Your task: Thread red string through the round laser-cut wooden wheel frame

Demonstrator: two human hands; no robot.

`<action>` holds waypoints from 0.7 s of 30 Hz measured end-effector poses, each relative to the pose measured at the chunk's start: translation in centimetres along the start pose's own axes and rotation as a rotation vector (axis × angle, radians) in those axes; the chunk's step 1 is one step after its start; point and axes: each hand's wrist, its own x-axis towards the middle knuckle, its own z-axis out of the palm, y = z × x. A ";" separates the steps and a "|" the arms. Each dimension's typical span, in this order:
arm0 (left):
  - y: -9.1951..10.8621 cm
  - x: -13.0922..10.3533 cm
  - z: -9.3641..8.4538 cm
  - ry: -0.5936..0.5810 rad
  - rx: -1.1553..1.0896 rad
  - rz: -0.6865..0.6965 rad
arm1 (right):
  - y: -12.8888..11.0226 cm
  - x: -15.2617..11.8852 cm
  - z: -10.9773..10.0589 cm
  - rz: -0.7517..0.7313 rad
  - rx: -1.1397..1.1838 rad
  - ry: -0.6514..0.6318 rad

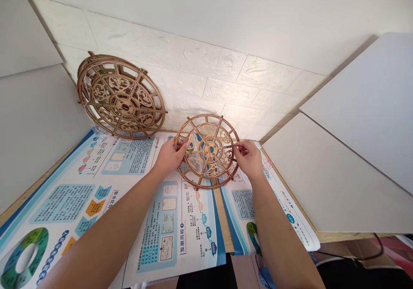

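Observation:
Between my two hands is an openwork wooden wheel [211, 150] with scroll-shaped cutouts and thin wire strung around its rings. It is tilted up above the printed sheets. My left hand [171, 153] grips its left rim, the thumb lying over the front. At the right rim, my right hand [248, 156] pinches with thumb and index finger near a spoke end; whether it holds wire or wood there is too small to tell. Farther left, several similar wooden wheels [124, 105] lean in a stack against the wall, some wire hanging at their lower left.
Printed paper sheets [129, 190] cover the wooden table [222, 216]. A white brick-patterned wall [222, 91] rises behind. White panels [335, 168] stand on the right, and another white panel [41, 121] on the left. Loose reddish wire [267, 163] lies beyond my right hand. A black cable [382, 246] hangs at lower right.

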 end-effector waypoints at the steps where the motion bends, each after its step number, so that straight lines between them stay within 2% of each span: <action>1: 0.0 0.0 0.0 0.000 0.000 0.005 | 0.0 0.0 0.0 -0.009 0.000 -0.003; 11: 0.3 -0.2 0.0 -0.007 0.016 -0.023 | -0.2 0.0 -0.2 -0.046 0.006 -0.014; 17: -0.2 0.1 -0.1 -0.014 0.022 -0.024 | -0.3 0.1 -0.3 -0.044 -0.002 -0.023; 21: -0.5 0.4 0.0 -0.008 0.023 -0.032 | -0.2 -0.3 0.0 -0.006 0.077 -0.023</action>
